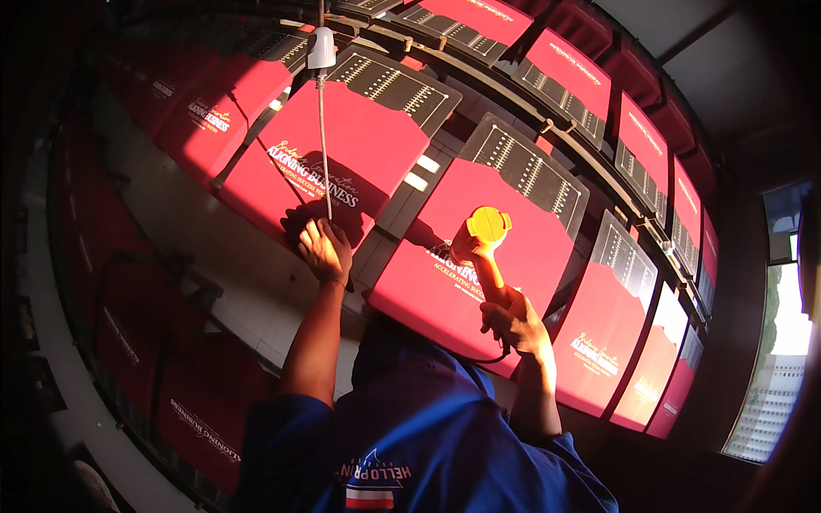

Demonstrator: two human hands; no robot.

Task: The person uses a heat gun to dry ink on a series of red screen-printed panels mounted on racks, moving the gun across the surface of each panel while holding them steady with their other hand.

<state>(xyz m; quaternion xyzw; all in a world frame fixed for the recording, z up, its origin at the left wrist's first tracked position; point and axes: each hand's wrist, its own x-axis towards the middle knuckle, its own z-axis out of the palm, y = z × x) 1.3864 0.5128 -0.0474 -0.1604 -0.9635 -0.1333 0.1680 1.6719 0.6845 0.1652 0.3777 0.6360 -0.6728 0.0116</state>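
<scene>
My right hand [519, 323] is wrapped round the handle of a yellow heat gun [488, 226], with its barrel over the white print on a red shirt [522, 248]. A black cord [494, 359] trails from below that hand. On the left, my left hand [324, 249] closes round the lower part of a hanging grey cord [325, 145]. This cord runs up to a white plastic fitting [321, 49]. Behind the left hand lies another red shirt [368, 137] with white and gold lettering, half in shadow. Each shirt is stretched over a black board with white ruled marks [522, 158].
More red shirts [603, 342] on boards continue in a row to the right. Across a dark rail [513, 96], a second row of shirts [564, 68] runs along the far side. Shaded shirts [205, 402] lie behind me at lower left. A window [774, 342] is at far right.
</scene>
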